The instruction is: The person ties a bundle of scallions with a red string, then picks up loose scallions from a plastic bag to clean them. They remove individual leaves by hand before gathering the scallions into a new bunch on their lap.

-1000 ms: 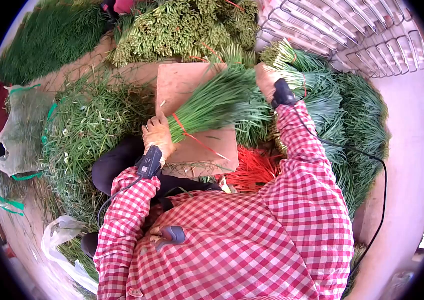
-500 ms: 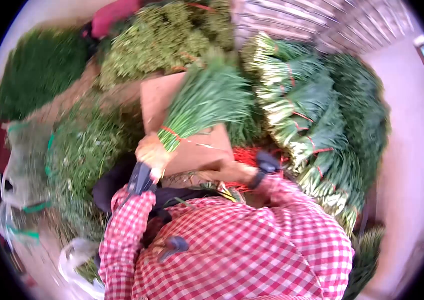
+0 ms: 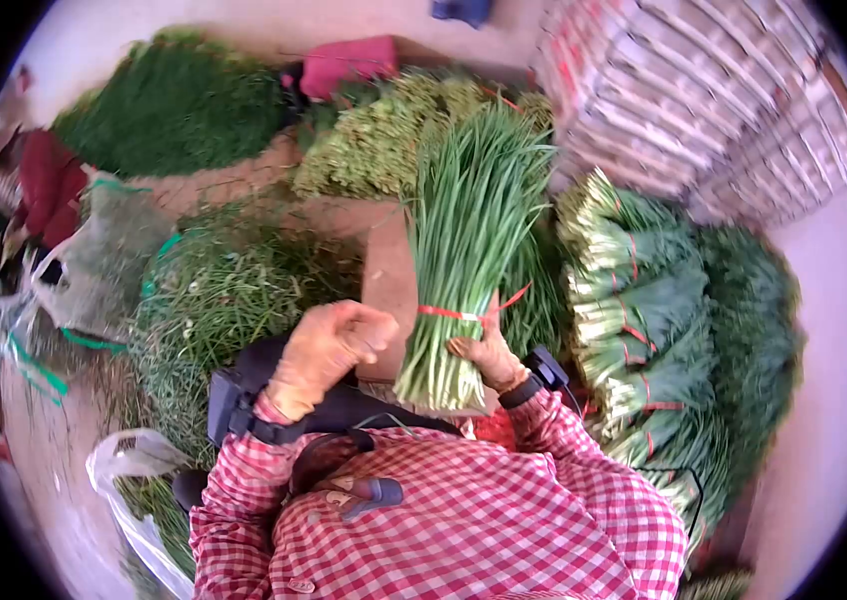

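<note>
A tied bunch of garlic chives (image 3: 474,220) stands upright in front of me, its long green leaves pointing away and its pale cut ends towards me. A red tie (image 3: 452,312) circles it near the base, with one loose end sticking out to the right. My right hand (image 3: 489,358) grips the bunch from the right, just under the tie. Left of the stems is my left hand (image 3: 336,350), gloved, with curled fingers held apart and nothing seen in them. Behind the bunch lies a brown cardboard sheet (image 3: 389,270).
Tied chive bunches (image 3: 634,310) are stacked on the right. Loose greens (image 3: 234,290) lie on the left beside clear plastic bags (image 3: 109,260). Farther back are a dark green heap (image 3: 184,110), a yellowish-green pile (image 3: 374,140) and a slatted crate (image 3: 644,100).
The chive bunch has swung upright and moved right. My left hand has let go of it, and my right hand has come from the red ties to grip it. The view has shifted too.
</note>
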A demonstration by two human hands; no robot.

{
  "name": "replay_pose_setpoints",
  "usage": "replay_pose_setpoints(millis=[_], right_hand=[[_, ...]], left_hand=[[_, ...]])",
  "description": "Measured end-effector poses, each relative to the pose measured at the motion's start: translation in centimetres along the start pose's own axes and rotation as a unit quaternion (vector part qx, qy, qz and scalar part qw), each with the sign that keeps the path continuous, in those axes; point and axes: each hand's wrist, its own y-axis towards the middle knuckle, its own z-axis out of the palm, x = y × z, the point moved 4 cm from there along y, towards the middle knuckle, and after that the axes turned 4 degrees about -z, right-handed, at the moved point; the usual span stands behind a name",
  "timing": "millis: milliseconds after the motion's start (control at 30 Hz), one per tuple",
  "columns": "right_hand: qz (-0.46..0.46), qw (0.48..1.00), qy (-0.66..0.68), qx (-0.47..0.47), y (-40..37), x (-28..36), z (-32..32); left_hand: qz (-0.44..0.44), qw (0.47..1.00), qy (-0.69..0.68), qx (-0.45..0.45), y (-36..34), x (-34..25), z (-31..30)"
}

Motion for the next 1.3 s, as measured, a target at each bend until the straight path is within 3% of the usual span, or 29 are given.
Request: replay_pose_setpoints(millis=[33, 100, 133, 200, 300, 400, 433, 467, 500, 533, 567, 600, 633, 667, 700, 767, 833, 967, 1100, 1133, 1167, 1233, 1267, 1300], right_hand=[[0.006, 0.999, -0.002, 0.044, 0.5, 1.0, 0.8], [0.03, 0.988, 0.05, 0.144, 1.5, 3.3, 3.2], [0.021, 0.979, 0.064, 0.191, 2.1, 3.8, 4.6], [0.044, 0.965, 0.076, 0.248, 2.7, 4.4, 7.5], [0.019, 0.941, 0.006, 0.337, 3.9, 4.0, 11.8], [0.021, 0.92, -0.017, 0.391, 5.0, 4.3, 14.5], [-0.06, 0.915, -0.051, 0.396, 5.5, 4.9, 15.7], [-0.043, 0.902, -0.106, 0.416, 6.1, 4.7, 16.4], [-0.02, 0.886, -0.159, 0.434, 6.5, 4.2, 16.6], [0.06, 0.876, -0.191, 0.438, 6.9, 3.3, 16.6], [0.064, 0.871, -0.214, 0.437, 5.9, 5.2, 17.6], [0.069, 0.865, -0.237, 0.436, 4.9, 7.0, 18.7], [-0.058, 0.852, -0.246, 0.459, 5.3, 7.0, 18.8], [-0.002, 0.87, -0.226, 0.437, 5.6, 6.6, 18.3], [0.055, 0.885, -0.205, 0.414, 5.9, 6.5, 18.1], [-0.018, 0.903, -0.22, 0.369, 7.5, 9.0, 19.2], [-0.017, 0.931, -0.114, 0.347, 7.9, 11.6, 21.9], [-0.093, 0.925, -0.152, 0.335, 7.6, 11.8, 30.1], [-0.058, 0.927, 0.05, 0.368, 5.5, 6.1, 36.5], [-0.025, 0.933, -0.005, 0.36, 4.2, 5.8, 36.8], [0.033, 0.923, -0.024, 0.383, 3.3, 4.8, 37.5], [0.152, 0.888, -0.065, 0.429, 1.5, 2.6, 38.1], [0.154, 0.815, -0.103, 0.548, 1.0, 2.5, 38.0], [0.124, 0.741, -0.223, 0.621, 1.2, 1.3, 37.6]], left_hand=[[-0.04, 0.999, -0.017, 0.0, 0.2, 0.5, -2.3], [-0.01, 1.0, -0.019, 0.007, -0.6, -0.2, -4.2], [0.012, 0.994, 0.112, 0.0, -1.0, -0.8, -4.8], [0.105, 0.991, 0.067, 0.043, -0.6, -0.8, -4.8], [0.249, 0.948, -0.189, -0.067, -1.7, -1.2, -5.4], [0.216, 0.872, -0.398, -0.186, -3.1, -0.8, -7.6], [0.242, 0.853, -0.428, -0.172, -4.1, -1.4, -8.1], [0.301, 0.876, -0.267, -0.266, -3.9, 0.5, -10.0], [0.301, 0.873, -0.239, -0.3, -4.5, 1.3, -10.7], [0.299, 0.869, -0.21, -0.334, -5.1, 2.2, -11.4], [0.267, 0.851, -0.319, -0.322, -6.4, 1.0, -11.6], [0.268, 0.819, -0.45, -0.234, -6.5, 2.2, -13.1], [0.343, 0.84, -0.238, -0.346, -7.8, 2.5, -13.5], [0.377, 0.788, -0.035, -0.486, -9.3, 3.0, -13.6], [0.341, 0.801, -0.132, -0.473, -9.6, 2.7, -13.9], [0.273, 0.776, -0.346, -0.451, -10.5, 2.3, -14.2], [0.328, 0.748, -0.316, -0.483, -12.2, 1.5, -14.8], [0.35, 0.753, -0.28, -0.482, -15.7, 0.1, -15.9], [0.306, 0.765, -0.187, -0.536, -21.1, 1.2, -17.6], [0.3, 0.768, -0.183, -0.535, -22.7, 1.9, -18.5], [0.281, 0.776, -0.237, -0.512, -24.2, 2.9, -18.9], [0.244, 0.783, -0.216, -0.53, -26.9, 5.1, -19.4], [0.234, 0.783, -0.192, -0.543, -28.1, 5.5, -19.2], [0.225, 0.784, -0.169, -0.553, -29.3, 5.8, -18.9]])
